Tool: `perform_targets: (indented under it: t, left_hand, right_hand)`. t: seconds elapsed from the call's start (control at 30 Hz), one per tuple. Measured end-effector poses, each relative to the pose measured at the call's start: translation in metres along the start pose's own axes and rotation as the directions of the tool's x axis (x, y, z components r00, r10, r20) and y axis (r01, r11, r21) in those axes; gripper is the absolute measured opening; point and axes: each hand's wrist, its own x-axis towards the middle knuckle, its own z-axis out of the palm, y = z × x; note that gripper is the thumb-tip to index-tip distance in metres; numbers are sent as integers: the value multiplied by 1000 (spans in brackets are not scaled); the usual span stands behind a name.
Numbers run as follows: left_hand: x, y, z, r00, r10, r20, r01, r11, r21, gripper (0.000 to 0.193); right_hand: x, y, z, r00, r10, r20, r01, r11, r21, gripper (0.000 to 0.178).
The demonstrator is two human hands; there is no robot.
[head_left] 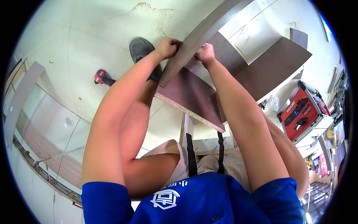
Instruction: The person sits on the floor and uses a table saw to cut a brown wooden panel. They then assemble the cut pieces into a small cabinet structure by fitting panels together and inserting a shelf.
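Note:
A long dark brown board (201, 39) stands on edge between my two hands. My left hand (169, 48) is closed at its left face, the fingertips pressed up against the wood; what they pinch, if anything, is hidden. On the other side my right hand (206, 53) is closed like a fist, close to the board, and its fingertips are mostly out of sight. A second brown panel (192, 97) with a raw chipboard edge meets the lower end of the standing board, below my hands.
More brown panels (274, 67) join on the right. A red and black cordless drill (102, 77) lies on the floor at the left, beside my dark shoe (141, 48). A red-topped tool case (302, 112) sits at the right, and a long board (24, 93) at the far left.

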Motion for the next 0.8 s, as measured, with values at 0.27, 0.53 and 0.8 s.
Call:
perform_targets:
  t: [0.27, 0.53, 0.8]
  left_hand:
    - [5, -9, -4, 994, 107, 17, -107, 993, 48, 34]
    - [7, -4, -3, 996, 92, 3, -92, 995, 41, 34]
    - [11, -3, -4, 995, 102, 3, -102, 992, 72, 34]
  right_hand:
    - [-6, -7, 5, 1000, 17, 0, -17, 1000, 15, 12]
    - [-3, -6, 5, 1000, -2, -2, 2, 999, 48, 12]
    - [-2, -5, 5, 1000, -6, -15, 6, 1000, 5, 12]
